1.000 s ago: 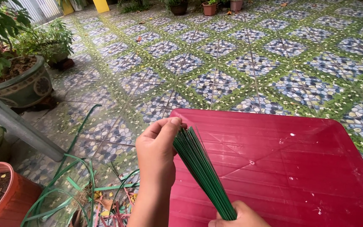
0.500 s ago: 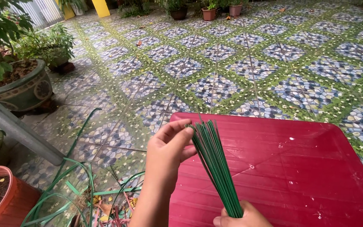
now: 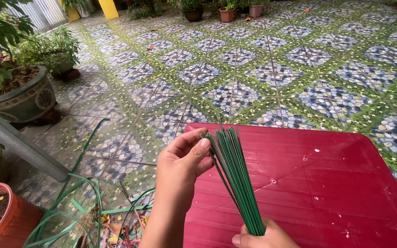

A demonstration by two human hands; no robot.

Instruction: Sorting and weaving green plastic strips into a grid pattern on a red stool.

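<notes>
Head view: left hand [image 3: 180,160] fingering sticks [image 3: 235,179]

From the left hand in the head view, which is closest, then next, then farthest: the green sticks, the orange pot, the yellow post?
1. Green sticks: touching the left hand, just to its right.
2. Orange pot: lower left corner.
3. Yellow post: far back, at the top.

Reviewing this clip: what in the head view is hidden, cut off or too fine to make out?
- Lower ends of the green sticks: wrapped inside the right hand.
- Right hand: mostly cut off by the bottom edge, so its grip is unclear.
- Stick count: too thin and tightly bunched to tell.
- Left hand: the palm faces away; only the thumb visibly touches the bundle's tips.
- Red table: its near part is cut off by the bottom edge.
</notes>
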